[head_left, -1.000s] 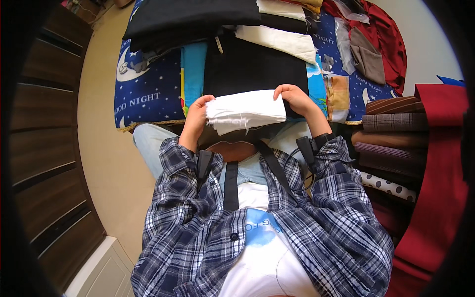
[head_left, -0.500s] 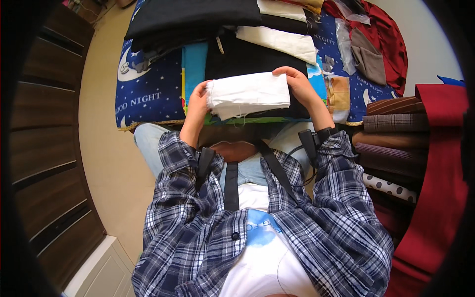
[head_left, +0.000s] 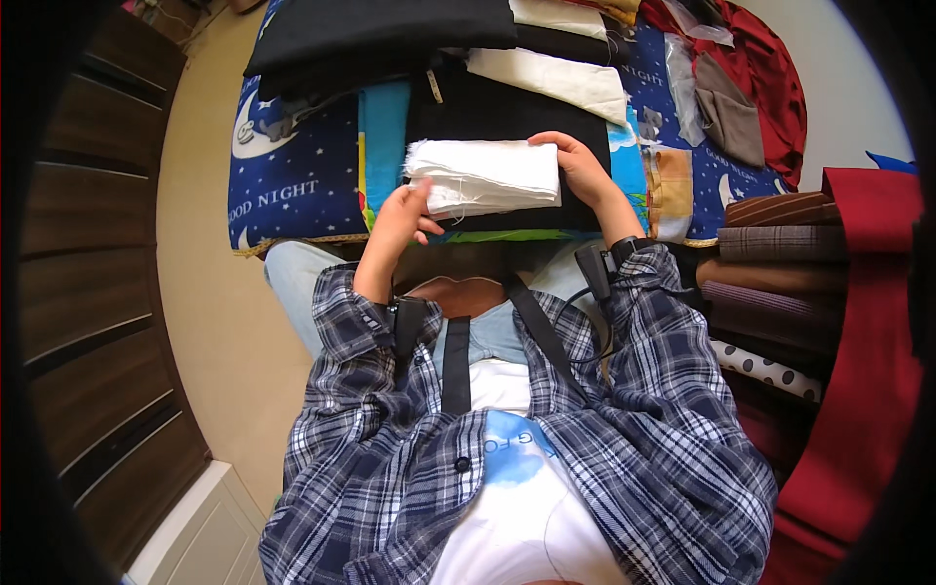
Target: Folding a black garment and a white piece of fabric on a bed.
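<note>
A white cloth [head_left: 487, 175], folded into a flat strip with frayed edges and loose threads, is held up over a dark cloth [head_left: 487, 107] on the bed. My right hand [head_left: 582, 174] grips its right end, fingers along the top edge. At the lower left corner my left hand [head_left: 402, 216] has its thumb against the cloth, with the other fingers apart and slightly curled below it.
Folded black fabric [head_left: 380, 39] and another white cloth piece [head_left: 551, 83] lie farther back on the blue patterned bedspread [head_left: 292, 185]. Red fabric [head_left: 770, 97] lies at the far right. Fabric rolls [head_left: 780, 244] are stacked on my right, beside a hanging red cloth [head_left: 868, 292].
My left hand has moved down from the cloth's left end to its lower corner, and its fingers have spread. The cloth has shifted slightly left, with its folded layers now showing.
</note>
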A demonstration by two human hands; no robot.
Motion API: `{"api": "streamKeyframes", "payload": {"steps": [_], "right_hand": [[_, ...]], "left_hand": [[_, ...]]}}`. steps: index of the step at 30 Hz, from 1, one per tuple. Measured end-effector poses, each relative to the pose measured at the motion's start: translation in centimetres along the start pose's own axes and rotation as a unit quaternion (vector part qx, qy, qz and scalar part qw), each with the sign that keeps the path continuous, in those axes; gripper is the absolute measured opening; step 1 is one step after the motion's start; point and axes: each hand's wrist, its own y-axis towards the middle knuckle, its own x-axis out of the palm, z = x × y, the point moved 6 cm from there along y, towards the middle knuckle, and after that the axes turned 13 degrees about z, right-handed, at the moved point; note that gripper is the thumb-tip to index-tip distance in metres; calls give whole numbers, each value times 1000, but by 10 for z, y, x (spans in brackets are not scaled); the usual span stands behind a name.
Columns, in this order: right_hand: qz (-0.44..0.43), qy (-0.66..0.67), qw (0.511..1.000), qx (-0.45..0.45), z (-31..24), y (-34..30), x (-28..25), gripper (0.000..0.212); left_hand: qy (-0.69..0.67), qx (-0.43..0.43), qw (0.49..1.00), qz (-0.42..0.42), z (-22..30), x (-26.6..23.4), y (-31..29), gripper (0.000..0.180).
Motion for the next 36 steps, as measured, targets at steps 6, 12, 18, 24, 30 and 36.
{"api": "streamKeyframes", "payload": {"steps": [6, 12, 18, 24, 30, 36], "right_hand": [[-7, -28, 998, -47, 3, 4, -4, 23], [121, 81, 989, -15, 0, 6, -29, 18], [65, -430, 795, -422, -61, -47, 58, 24], [-14, -516, 701, -492, -41, -58, 126, 39], [0, -551, 660, -511, -27, -55, 144, 39], [39, -552, 627, -547, -23, -54, 145, 20]], "left_hand": [[-8, 43, 997, -57, -2, 10, -13, 37], [-77, -10, 996, -47, -14, 10, -7, 31], [-121, -14, 991, -55, -20, 5, -3, 29], [-142, -22, 988, -51, -22, 10, -2, 26], [-146, -11, 988, -50, -20, 10, -3, 26], [-150, -15, 987, -50, -22, 10, -4, 27]]}}
